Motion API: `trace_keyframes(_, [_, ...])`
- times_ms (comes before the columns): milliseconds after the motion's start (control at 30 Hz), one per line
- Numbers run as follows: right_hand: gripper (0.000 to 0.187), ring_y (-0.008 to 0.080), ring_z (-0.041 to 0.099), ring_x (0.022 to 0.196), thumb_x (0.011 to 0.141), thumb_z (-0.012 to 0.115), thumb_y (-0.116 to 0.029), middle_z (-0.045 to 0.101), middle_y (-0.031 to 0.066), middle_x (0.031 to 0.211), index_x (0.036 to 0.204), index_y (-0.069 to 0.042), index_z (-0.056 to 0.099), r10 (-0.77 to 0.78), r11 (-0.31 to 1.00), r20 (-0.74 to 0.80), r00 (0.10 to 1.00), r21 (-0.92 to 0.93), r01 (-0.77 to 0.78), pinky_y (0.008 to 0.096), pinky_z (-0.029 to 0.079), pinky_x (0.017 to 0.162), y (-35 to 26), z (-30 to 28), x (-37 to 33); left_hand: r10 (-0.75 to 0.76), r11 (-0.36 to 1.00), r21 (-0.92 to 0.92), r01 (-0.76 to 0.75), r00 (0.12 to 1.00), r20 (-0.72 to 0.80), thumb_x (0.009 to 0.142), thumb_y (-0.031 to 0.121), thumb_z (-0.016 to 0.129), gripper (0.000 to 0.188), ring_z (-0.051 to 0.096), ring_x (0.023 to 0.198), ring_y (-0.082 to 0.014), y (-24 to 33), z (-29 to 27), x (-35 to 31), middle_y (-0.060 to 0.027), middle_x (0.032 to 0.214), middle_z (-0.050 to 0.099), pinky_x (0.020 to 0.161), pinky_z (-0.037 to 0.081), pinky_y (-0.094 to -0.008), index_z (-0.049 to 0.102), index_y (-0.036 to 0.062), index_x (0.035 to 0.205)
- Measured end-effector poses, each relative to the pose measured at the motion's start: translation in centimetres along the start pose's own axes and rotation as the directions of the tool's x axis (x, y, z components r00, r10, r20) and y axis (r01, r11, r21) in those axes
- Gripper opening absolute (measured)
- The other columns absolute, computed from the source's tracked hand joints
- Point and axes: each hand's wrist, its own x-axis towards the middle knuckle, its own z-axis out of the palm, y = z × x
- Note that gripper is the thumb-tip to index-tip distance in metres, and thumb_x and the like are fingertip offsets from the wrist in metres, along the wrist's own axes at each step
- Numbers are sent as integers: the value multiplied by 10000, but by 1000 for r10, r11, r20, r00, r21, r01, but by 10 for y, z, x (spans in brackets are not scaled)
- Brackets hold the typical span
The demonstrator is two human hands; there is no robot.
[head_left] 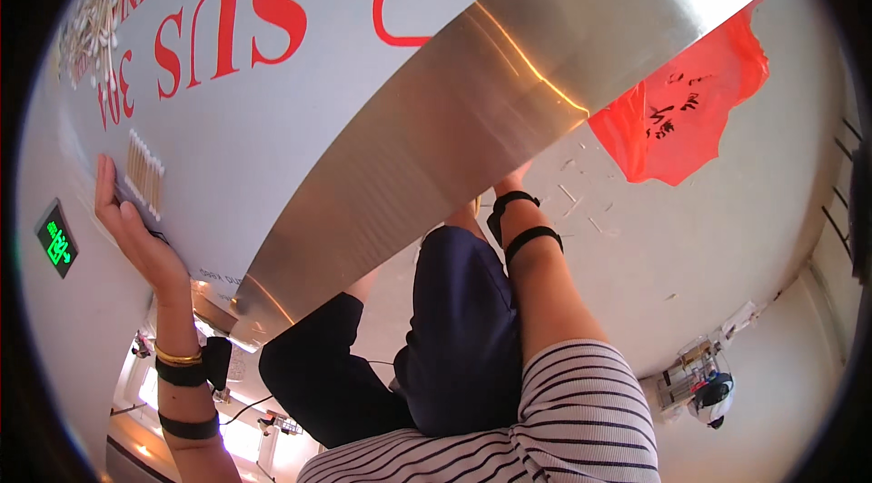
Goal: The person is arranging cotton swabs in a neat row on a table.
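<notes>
My left hand (136, 233) rests at the left side of a white-covered table top (272, 133) with large red print. Its fingers are stretched out and hold nothing. Right beside the fingertips lies a neat row of cotton swabs (145, 174), side by side. Farther up at the left rim is a loose heap of cotton swabs (102, 15). My right hand (514, 180) is low beside my knee, mostly hidden behind the table's broad shiny metal edge (436, 129). Its fingers do not show, so I cannot make out whether it holds anything.
A red plastic bag (686, 106) with black handwriting lies on the floor beyond the metal edge. Several loose swabs (570, 197) are scattered on the floor near it. A small rack with things on it (690, 374) stands at the lower right. A green-lit sign (57, 239) hangs at the left.
</notes>
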Motion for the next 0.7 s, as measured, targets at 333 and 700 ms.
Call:
trace_keyframes(333, [516,398,643,1116,899,601,-130,649,184,1284,1414,-138,559,293,838,918,266,-113,-533,486,565,882,-201,-108,162,6,986,164,-19,997,75,1079,325,305,566,355,1478,-280,-6,-60,4,-153,1588,402,1241,215,-411,399,-35,1506])
trace_keyframes(700, [434,401,487,1350,930,545,-74,555,198,1439,1359,-78,615,-102,935,390,915,-277,223,483,440,1091,-142,-12,78,-268,532,-833,150,964,3,1078,351,321,585,365,1471,-285,-8,-53,4,-155,1587,402,1236,231,-411,398,-35,1511])
